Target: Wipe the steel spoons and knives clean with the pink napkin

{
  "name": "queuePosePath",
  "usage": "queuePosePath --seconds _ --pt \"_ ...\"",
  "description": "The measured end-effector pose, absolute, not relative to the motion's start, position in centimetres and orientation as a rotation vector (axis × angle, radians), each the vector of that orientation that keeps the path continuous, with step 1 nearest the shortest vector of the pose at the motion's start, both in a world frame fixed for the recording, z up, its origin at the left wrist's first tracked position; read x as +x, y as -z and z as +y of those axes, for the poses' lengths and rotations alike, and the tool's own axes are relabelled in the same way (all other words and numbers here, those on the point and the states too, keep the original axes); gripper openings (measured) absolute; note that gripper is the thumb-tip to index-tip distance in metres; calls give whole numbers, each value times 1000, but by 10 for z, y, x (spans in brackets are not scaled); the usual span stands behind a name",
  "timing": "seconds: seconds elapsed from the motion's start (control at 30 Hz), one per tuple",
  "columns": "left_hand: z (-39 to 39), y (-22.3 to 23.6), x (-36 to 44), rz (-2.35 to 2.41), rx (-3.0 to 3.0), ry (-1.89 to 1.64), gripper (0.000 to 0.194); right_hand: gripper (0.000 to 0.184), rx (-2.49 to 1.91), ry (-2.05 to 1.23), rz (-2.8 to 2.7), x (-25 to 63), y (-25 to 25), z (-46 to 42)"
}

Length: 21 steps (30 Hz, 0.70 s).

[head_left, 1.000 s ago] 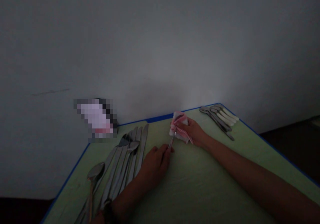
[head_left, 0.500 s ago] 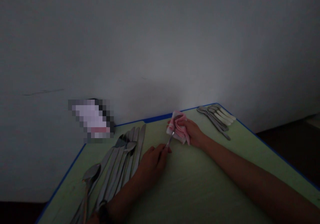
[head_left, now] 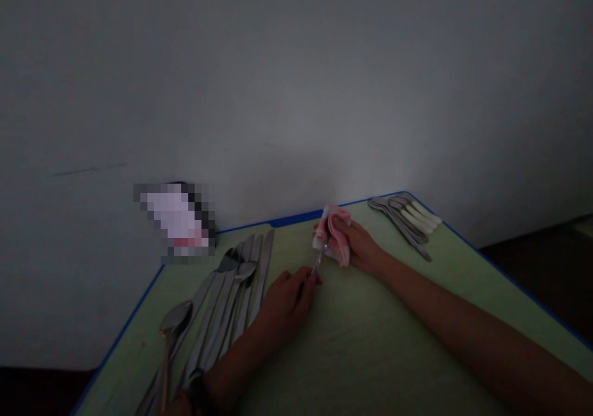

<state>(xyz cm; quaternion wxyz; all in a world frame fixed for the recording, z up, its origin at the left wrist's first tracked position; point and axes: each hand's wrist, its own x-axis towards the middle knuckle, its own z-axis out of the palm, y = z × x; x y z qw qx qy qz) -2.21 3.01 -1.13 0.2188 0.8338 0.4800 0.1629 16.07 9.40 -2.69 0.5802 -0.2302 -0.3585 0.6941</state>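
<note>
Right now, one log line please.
left hand: holds metal utensil; right hand: holds pink-white cloth at utensil's far end; left side: cutlery; far right: spoons

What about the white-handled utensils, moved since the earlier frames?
No. The white-handled utensils hold the same place against the table's far right corner.

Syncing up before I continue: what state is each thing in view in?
Left hand: closed on the utensil
Right hand: gripping the cloth
Utensil: slanted, far end hidden by cloth
Cloth: bunched
Cutlery at left: lying, partly overlapping
Cutlery at right: lying grouped
Pixelated object: tilted, details unreadable
</note>
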Motion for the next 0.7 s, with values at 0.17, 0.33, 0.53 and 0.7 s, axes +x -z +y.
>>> queuePosePath --seconds 0.17,0.33,0.53,0.7 --pt "30 13 -22 1315 2311 -450 33 12 -648 -1588 -767 160 28 95" --pt "30 13 -23 1311 2284 -464 33 15 -732 -1556 -771 160 27 95" --pt "31 16 -24 1312 2301 -462 33 14 -731 -1578 -807 160 21 92" --pt "31 14 -23 1330 2308 -431 35 15 -707 -1603 -785 160 25 94"
